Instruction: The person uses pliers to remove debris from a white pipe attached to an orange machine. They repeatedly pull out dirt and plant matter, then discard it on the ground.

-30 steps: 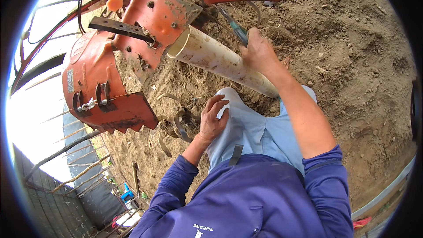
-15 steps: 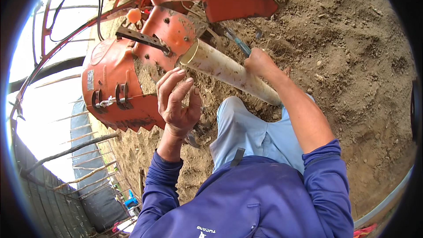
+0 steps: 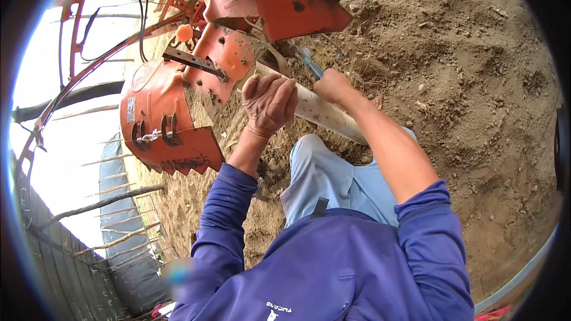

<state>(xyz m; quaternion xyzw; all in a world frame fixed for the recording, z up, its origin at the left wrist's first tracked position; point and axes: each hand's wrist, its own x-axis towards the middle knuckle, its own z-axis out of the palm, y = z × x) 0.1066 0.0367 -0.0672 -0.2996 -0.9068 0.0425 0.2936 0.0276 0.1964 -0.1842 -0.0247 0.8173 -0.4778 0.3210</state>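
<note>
A long white pipe [image 3: 324,114], speckled with dirt, slants from the red machine down toward my right knee. My left hand [image 3: 270,106] lies over its upper end with the fingers curled closed; the fingers' undersides are hidden. In my closed right hand [image 3: 334,87] is a teal-handled tool [image 3: 313,68], held just above the pipe. The tool's far end is by roots under the machine and too unclear to name. Close to my left hand is the machine's red metal cover [image 3: 221,53], muddy and dotted with holes.
Two more red guards with jagged edges flank the pipe: a lower left guard [image 3: 163,122] and an upper guard [image 3: 279,3]. A dark perforated bar [image 3: 193,61] juts out between them. Loose brown soil [image 3: 470,119] spreads to the right. Wooden poles [image 3: 101,205] stand at left.
My left hand has moved right and up from beside the pipe onto its upper end, its fingers curling closed. My right hand has shifted slightly left with the tool.
</note>
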